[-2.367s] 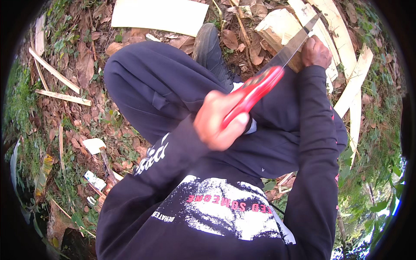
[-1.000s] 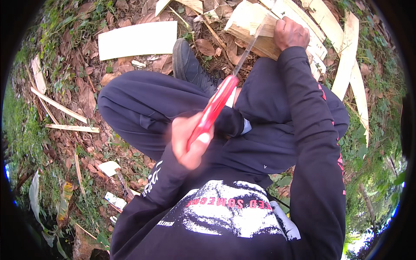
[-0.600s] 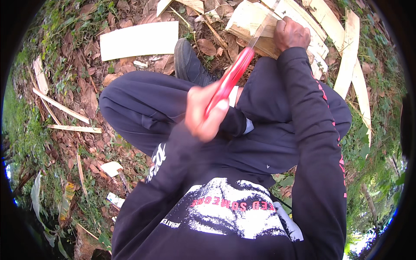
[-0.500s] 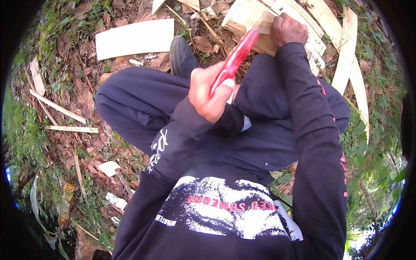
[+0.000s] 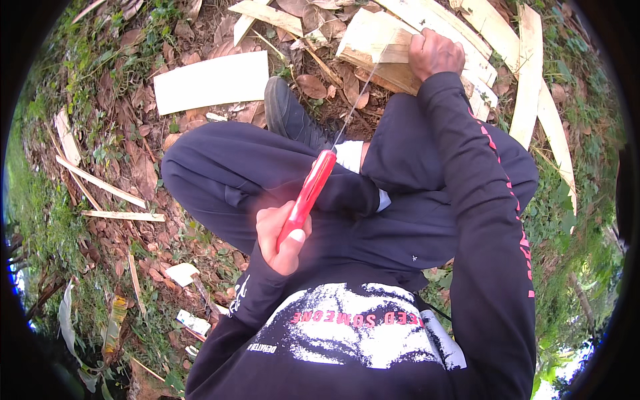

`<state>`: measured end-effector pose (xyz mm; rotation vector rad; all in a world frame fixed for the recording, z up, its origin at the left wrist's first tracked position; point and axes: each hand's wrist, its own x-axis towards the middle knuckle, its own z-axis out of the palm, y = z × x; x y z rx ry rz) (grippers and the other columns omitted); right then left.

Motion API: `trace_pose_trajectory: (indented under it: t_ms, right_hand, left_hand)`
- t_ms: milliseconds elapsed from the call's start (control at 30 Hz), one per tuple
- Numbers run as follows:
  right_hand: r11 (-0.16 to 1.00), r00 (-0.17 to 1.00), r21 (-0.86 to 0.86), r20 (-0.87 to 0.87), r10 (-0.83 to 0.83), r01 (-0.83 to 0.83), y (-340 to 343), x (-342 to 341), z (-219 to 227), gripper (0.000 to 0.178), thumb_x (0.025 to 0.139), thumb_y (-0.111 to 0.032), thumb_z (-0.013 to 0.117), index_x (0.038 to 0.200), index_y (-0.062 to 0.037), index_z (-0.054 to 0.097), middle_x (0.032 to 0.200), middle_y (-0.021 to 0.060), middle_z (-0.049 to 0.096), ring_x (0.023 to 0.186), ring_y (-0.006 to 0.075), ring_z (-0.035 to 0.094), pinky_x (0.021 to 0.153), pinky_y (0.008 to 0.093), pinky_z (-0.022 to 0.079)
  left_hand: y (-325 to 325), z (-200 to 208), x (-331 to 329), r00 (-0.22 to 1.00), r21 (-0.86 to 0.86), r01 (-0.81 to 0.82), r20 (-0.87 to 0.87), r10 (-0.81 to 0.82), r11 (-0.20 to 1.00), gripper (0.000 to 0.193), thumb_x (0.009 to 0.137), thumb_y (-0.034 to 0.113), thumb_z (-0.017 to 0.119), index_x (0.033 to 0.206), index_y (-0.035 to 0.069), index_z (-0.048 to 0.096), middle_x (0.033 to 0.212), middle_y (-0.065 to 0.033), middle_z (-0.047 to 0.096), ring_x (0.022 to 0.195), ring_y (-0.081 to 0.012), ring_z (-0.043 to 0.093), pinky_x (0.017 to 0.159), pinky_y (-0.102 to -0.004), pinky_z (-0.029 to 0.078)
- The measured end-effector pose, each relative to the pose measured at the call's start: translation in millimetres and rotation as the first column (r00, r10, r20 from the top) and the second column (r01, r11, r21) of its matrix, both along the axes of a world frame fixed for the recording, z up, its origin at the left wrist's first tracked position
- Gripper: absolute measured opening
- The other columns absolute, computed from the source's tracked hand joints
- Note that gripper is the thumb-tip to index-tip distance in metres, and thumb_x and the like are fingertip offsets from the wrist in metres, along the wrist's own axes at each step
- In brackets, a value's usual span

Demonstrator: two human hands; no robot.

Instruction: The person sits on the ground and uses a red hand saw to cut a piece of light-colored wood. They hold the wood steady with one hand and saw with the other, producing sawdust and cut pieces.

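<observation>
My left hand [image 5: 280, 239] is closed around the red handle [image 5: 313, 190] of a hand saw, close to my lap. The thin blade [image 5: 353, 110] slants away up to a pale wooden board [image 5: 375, 37], its far end at the board's surface. On the right end of that board my right hand [image 5: 437, 57] presses down in a closed grip. The board lies on a thicker wood piece [image 5: 383, 75] just beyond my bent right knee. How the right fingers wrap the edge is hidden.
A pale rectangular board [image 5: 212, 83] lies beyond my left knee, near my dark shoe [image 5: 288, 107]. Long wooden strips [image 5: 529, 73] rest at the right, several thinner sticks [image 5: 100, 181] at the left. Dry leaves and grass cover the ground.
My left hand has drawn the saw back toward my body, down and to the left, so more of the blade shows. The right hand stays on the board, with only a slight shift.
</observation>
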<state>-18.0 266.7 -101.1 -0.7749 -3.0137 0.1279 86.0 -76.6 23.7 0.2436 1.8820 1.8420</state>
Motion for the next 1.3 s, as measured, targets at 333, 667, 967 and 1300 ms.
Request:
trace_pose_trajectory:
  t_ms: [333,667,967,1300]
  right_hand:
    - [1.0,0.999,-0.001,-0.042,-0.005,0.005,5,1,-5,0.045,0.087,-0.032,0.04,0.082,-0.0043,0.075,0.08,0.0197,0.072,0.074,0.0336,0.068,0.082,0.0429,0.044]
    - [1.0,1.0,-0.009,-0.026,-0.002,0.002,5,0,-2,0.044,0.087,-0.033,0.042,0.081,-0.0054,0.075,0.077,0.0197,0.071,0.07,0.0331,0.067,0.081,0.042,0.043]
    - [0.998,0.999,0.036,-0.009,0.046,-0.046,6,2,-9,0.043,0.085,-0.033,0.043,0.081,-0.0047,0.075,0.078,0.0214,0.071,0.072,0.0338,0.067,0.081,0.042,0.043]
    - [0.999,0.999,-0.002,-0.024,0.04,-0.04,-1,0,-1,0.042,0.084,-0.034,0.045,0.08,-0.0041,0.074,0.074,0.0203,0.07,0.067,0.0324,0.066,0.078,0.0408,0.042]
  left_hand:
    - [4,-5,-7,1.0,-0.013,0.01,0.028,-0.01,1.0,0.056,0.087,0.038,0.053,0.103,-0.014,0.063,0.054,0.0006,0.047,0.045,-0.0055,0.04,0.046,-0.024,0.03]
    - [7,-11,-5,0.999,-0.036,0.027,0.025,-0.026,0.999,0.057,0.088,0.04,0.053,0.102,-0.014,0.063,0.055,0.0019,0.045,0.046,-0.0048,0.039,0.046,-0.0229,0.027]
    - [58,-36,-46,0.991,-0.06,0.112,-0.06,-0.116,0.992,0.024,0.087,0.018,0.056,0.089,-0.005,0.062,0.059,-0.0071,0.05,0.049,-0.0193,0.046,0.051,-0.0315,0.035]
    - [82,-38,-60,0.998,0.049,0.057,-0.036,-0.055,0.997,0.03,0.089,0.026,0.051,0.074,0.0,0.049,0.057,0.0017,0.042,0.049,-0.0059,0.033,0.046,-0.0257,0.024]
